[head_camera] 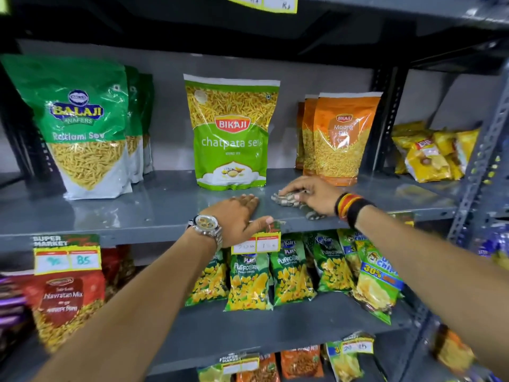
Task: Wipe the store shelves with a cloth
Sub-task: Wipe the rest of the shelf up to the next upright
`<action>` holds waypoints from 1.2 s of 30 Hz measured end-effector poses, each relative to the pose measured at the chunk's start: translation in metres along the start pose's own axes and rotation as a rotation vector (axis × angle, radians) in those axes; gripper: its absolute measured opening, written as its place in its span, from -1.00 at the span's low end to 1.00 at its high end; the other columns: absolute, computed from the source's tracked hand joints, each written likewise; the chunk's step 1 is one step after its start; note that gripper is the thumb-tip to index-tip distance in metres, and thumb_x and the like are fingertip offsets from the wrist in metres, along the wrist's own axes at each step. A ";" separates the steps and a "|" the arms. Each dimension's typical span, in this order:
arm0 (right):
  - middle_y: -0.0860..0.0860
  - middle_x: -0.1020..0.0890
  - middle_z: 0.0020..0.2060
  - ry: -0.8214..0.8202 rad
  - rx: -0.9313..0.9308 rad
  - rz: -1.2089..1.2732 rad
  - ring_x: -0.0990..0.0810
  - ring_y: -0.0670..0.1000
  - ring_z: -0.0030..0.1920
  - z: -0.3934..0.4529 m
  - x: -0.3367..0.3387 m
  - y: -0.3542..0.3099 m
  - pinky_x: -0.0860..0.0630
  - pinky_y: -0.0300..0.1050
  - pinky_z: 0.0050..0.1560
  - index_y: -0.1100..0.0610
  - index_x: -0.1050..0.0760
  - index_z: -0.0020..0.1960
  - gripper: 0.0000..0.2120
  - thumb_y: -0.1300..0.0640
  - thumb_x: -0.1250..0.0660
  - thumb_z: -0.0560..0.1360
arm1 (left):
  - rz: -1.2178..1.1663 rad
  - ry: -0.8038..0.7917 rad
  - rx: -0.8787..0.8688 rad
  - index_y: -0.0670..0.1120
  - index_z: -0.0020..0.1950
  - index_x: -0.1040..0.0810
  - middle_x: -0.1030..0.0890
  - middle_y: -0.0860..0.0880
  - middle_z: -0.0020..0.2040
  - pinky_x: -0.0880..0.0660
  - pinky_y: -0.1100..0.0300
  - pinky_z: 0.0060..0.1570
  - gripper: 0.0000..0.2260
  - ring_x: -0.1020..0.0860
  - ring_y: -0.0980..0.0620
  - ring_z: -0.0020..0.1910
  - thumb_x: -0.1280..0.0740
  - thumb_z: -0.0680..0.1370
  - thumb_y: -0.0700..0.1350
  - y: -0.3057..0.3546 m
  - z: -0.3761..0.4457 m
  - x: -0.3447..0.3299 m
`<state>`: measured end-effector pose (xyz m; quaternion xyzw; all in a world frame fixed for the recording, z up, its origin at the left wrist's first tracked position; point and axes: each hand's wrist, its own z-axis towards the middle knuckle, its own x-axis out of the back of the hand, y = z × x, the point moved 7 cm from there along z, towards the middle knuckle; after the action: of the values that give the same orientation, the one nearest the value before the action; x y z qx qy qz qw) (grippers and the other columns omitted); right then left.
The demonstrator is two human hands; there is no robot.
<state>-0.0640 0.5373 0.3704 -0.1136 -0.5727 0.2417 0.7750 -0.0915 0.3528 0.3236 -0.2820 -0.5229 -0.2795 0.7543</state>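
Observation:
A grey metal shelf (137, 208) runs across the middle of the head view. My right hand (308, 193) presses a small patterned grey cloth (286, 201) flat on the shelf, just in front of the orange Bikaji packets (344, 136). My left hand (237, 216), with a wristwatch, rests palm down on the shelf's front edge, fingers on top and thumb over the lip, left of the cloth. A green Bikaji chatpata sev bag (232, 133) stands upright right behind both hands.
Green Balaji sev bags (80, 125) stand at the left of the same shelf. Yellow chip packets (429, 153) lie at the right, beyond a slotted upright (484, 153). Puffcorn bags (275, 274) and a Navratan Mix bag (66, 301) fill the shelf below. Price tags (256, 241) hang on the edge.

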 end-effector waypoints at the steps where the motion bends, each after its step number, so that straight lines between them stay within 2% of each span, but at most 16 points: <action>1: 0.01 -0.56 0.22 0.007 0.019 -0.014 -0.52 0.03 0.20 0.000 -0.005 -0.004 -0.45 0.04 0.32 0.02 -0.64 0.18 -0.66 0.34 -0.22 0.60 | 0.000 -0.011 0.003 -0.15 0.60 -0.21 -0.29 -0.15 0.59 -0.33 -0.05 0.47 -0.21 -0.31 -0.13 0.54 0.12 0.60 0.40 0.000 0.000 0.001; 2: 0.02 -0.56 0.22 -0.010 0.044 -0.001 -0.52 0.02 0.21 -0.005 -0.009 -0.008 -0.43 0.00 0.34 0.03 -0.64 0.19 -0.66 0.35 -0.21 0.60 | 0.003 -0.024 0.007 -0.14 0.61 -0.20 -0.29 -0.15 0.60 -0.32 -0.04 0.48 -0.19 -0.30 -0.12 0.55 0.14 0.58 0.41 0.000 0.000 0.001; 5: -0.06 -0.57 0.24 -0.176 0.134 0.066 -0.52 -0.09 0.22 -0.036 -0.001 -0.011 -0.42 -0.35 0.22 0.01 -0.63 0.21 -0.68 0.31 -0.23 0.61 | 0.009 -0.039 0.028 -0.12 0.62 -0.19 -0.27 -0.13 0.61 -0.27 0.00 0.49 -0.18 -0.29 -0.10 0.55 0.15 0.55 0.41 0.002 -0.002 0.005; 6: -0.08 -0.58 0.23 -0.214 0.148 0.072 -0.52 -0.11 0.23 -0.044 0.010 -0.006 -0.41 -0.39 0.20 0.00 -0.63 0.20 -0.69 0.29 -0.25 0.61 | 0.010 -0.045 0.031 -0.11 0.62 -0.18 -0.26 -0.11 0.61 -0.27 0.01 0.49 -0.18 -0.29 -0.09 0.56 0.16 0.55 0.41 0.003 -0.003 0.006; 7: -0.08 -0.59 0.23 -0.199 0.152 0.085 -0.53 -0.09 0.23 -0.047 0.024 0.004 -0.43 -0.32 0.23 -0.01 -0.63 0.19 -0.70 0.27 -0.26 0.60 | 0.011 -0.052 0.040 -0.09 0.63 -0.18 -0.26 -0.09 0.61 -0.27 0.02 0.49 -0.17 -0.29 -0.07 0.56 0.18 0.54 0.43 0.005 -0.005 0.007; 10: 0.01 -0.59 0.24 0.071 0.068 0.180 -0.57 0.02 0.16 -0.035 0.083 0.056 -0.54 -0.01 0.20 0.07 -0.64 0.19 -0.71 0.30 -0.24 0.60 | 0.027 -0.059 0.069 -0.03 0.63 -0.17 -0.26 -0.04 0.61 -0.33 -0.02 0.49 -0.08 -0.32 -0.06 0.54 0.23 0.46 0.52 0.013 -0.001 0.011; 13: 0.04 -0.61 0.22 0.118 0.016 0.196 -0.61 0.11 0.15 -0.010 0.106 0.099 -0.57 0.04 0.10 0.08 -0.65 0.18 -0.72 0.30 -0.23 0.61 | 0.038 -0.063 0.072 -0.01 0.63 -0.16 -0.26 -0.03 0.62 -0.35 -0.05 0.47 -0.08 -0.34 -0.06 0.53 0.20 0.45 0.54 0.043 0.023 0.012; 19: 0.00 -0.58 0.31 -0.071 0.116 0.135 -0.48 -0.02 0.35 0.023 0.068 0.126 -0.39 -0.10 0.37 0.05 -0.65 0.19 -0.68 0.34 -0.24 0.60 | 0.053 -0.055 0.105 0.00 0.64 -0.13 -0.27 -0.01 0.61 -0.37 -0.03 0.45 -0.12 -0.34 -0.04 0.53 0.15 0.48 0.52 0.088 0.063 -0.001; 23: -0.01 -0.54 0.37 -0.099 0.147 0.148 -0.43 -0.02 0.40 0.033 0.057 0.140 -0.31 -0.22 0.31 0.05 -0.63 0.22 -0.69 0.30 -0.23 0.61 | 0.061 -0.046 0.110 0.00 0.64 -0.12 -0.27 -0.02 0.62 -0.34 -0.02 0.46 -0.13 -0.33 -0.03 0.53 0.18 0.48 0.51 0.088 0.062 -0.006; 26: -0.03 -0.57 0.33 -0.129 0.150 0.186 -0.50 0.00 0.35 0.025 0.061 0.140 -0.43 -0.10 0.33 0.00 -0.64 0.20 -0.71 0.25 -0.24 0.62 | 0.064 -0.039 0.114 0.00 0.64 -0.12 -0.27 -0.03 0.62 -0.34 -0.01 0.47 -0.15 -0.33 -0.02 0.54 0.17 0.50 0.49 0.090 0.063 -0.004; 28: -0.11 -0.57 0.30 -0.144 0.170 0.200 -0.52 -0.06 0.30 -0.001 0.065 0.132 -0.51 -0.16 0.28 -0.02 -0.64 0.19 -0.70 0.26 -0.24 0.62 | 0.057 -0.042 0.104 -0.01 0.63 -0.13 -0.27 -0.03 0.62 -0.34 -0.01 0.47 -0.15 -0.32 -0.03 0.54 0.17 0.50 0.49 0.090 0.063 -0.004; 30: -0.20 -0.55 0.30 -0.188 0.224 0.203 -0.51 -0.10 0.31 -0.037 0.066 0.123 -0.49 -0.21 0.26 -0.04 -0.62 0.20 -0.68 0.27 -0.24 0.62 | 0.051 -0.040 0.092 -0.03 0.63 -0.14 -0.28 -0.03 0.61 -0.36 -0.02 0.46 -0.14 -0.33 -0.04 0.53 0.18 0.50 0.50 0.091 0.061 -0.004; 32: -0.21 -0.56 0.31 -0.274 0.282 0.207 -0.51 -0.09 0.34 -0.063 0.074 0.116 -0.44 -0.12 0.33 -0.10 -0.61 0.21 -0.69 0.23 -0.26 0.61 | 0.043 -0.022 0.083 -0.04 0.62 -0.16 -0.29 -0.05 0.60 -0.37 -0.03 0.45 -0.14 -0.35 -0.06 0.52 0.17 0.51 0.49 0.092 0.060 -0.003; 33: -0.20 -0.57 0.30 -0.288 0.264 0.211 -0.56 -0.05 0.30 -0.064 0.081 0.116 -0.48 -0.06 0.30 -0.13 -0.61 0.21 -0.70 0.20 -0.26 0.62 | 0.040 -0.015 0.080 -0.05 0.62 -0.17 -0.30 -0.06 0.60 -0.37 -0.02 0.45 -0.15 -0.35 -0.06 0.52 0.15 0.52 0.48 0.092 0.060 -0.002; 34: -0.18 -0.57 0.29 -0.250 0.219 0.221 -0.62 -0.04 0.21 -0.058 0.091 0.120 -0.55 -0.06 0.21 -0.15 -0.61 0.19 -0.70 0.18 -0.26 0.62 | 0.039 -0.013 0.078 -0.06 0.62 -0.17 -0.30 -0.06 0.60 -0.36 -0.01 0.45 -0.17 -0.35 -0.06 0.52 0.13 0.53 0.47 0.093 0.060 -0.001; 36: -0.08 -0.57 0.31 -0.083 0.134 0.202 -0.65 -0.19 -0.01 -0.038 0.107 0.135 -0.58 -0.27 0.01 -0.14 -0.63 0.12 -0.68 0.24 -0.24 0.62 | 0.037 -0.017 0.081 -0.06 0.62 -0.17 -0.29 -0.06 0.60 -0.36 0.00 0.46 -0.16 -0.34 -0.06 0.52 0.13 0.52 0.47 0.093 0.060 0.000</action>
<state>-0.0364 0.7107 0.3867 -0.1083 -0.5727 0.3606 0.7282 -0.0627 0.4598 0.3284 -0.2632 -0.5347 -0.2417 0.7658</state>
